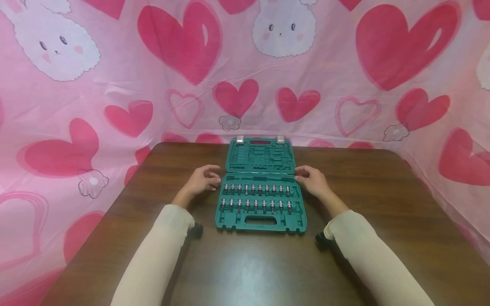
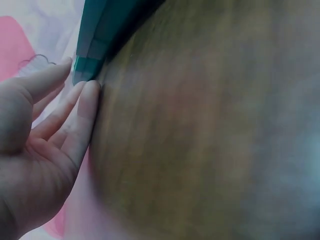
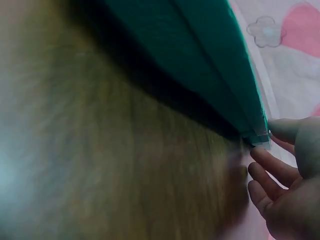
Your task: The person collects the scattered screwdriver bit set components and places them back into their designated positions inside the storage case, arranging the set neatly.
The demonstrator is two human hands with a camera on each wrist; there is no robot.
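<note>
A green plastic tool case [image 1: 229,220] lies opened flat on the table, its lid [image 1: 241,158] folded back on the far side. Two rows of small metal bit sockets [image 1: 255,205] stand in the near half. My left hand [image 1: 200,180] is at the case's left side near the hinge, fingers loosely bent. In the left wrist view its fingertips [image 2: 89,90] come up to the green edge. On the opposite side my right hand [image 1: 313,181] has its thumb and fingers at the edge by the hinge. The right wrist view shows the thumb [image 3: 284,130] by the case corner.
The brown wooden table [image 1: 245,263] extends around the case on every side. Behind it hangs a pink cloth [image 1: 260,72] printed with hearts and rabbits. Two metal latches [image 1: 240,139] sit on the lid's far edge.
</note>
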